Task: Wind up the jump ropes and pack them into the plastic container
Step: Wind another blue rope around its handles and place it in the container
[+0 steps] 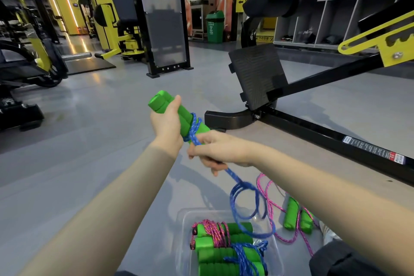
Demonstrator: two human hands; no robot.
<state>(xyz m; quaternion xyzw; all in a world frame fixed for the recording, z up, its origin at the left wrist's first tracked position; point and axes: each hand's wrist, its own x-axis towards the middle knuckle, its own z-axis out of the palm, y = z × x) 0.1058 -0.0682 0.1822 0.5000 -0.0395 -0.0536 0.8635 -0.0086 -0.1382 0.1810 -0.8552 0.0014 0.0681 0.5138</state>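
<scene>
My left hand [167,124] is wrapped tight around a pair of green foam handles [160,101], held side by side out in front of me above the floor [89,141]. A few turns of the blue rope [194,126] circle the handles just below my grip. My right hand [218,151] is closed on that rope right beside the coils, fingers curled round the cord. From under my palm the slack drops in loose loops that hang over the plastic container [183,242].

The container sits on the floor near my knees. Inside lie two wound ropes with green handles, a pink-corded bundle [215,234] and, nearer me, a blue-corded bundle [244,257]. Just to the right of the container a loose pink rope [291,215] sprawls unwound on the floor, its two handles together. Past it runs the frame of a black exercise machine [313,136].
</scene>
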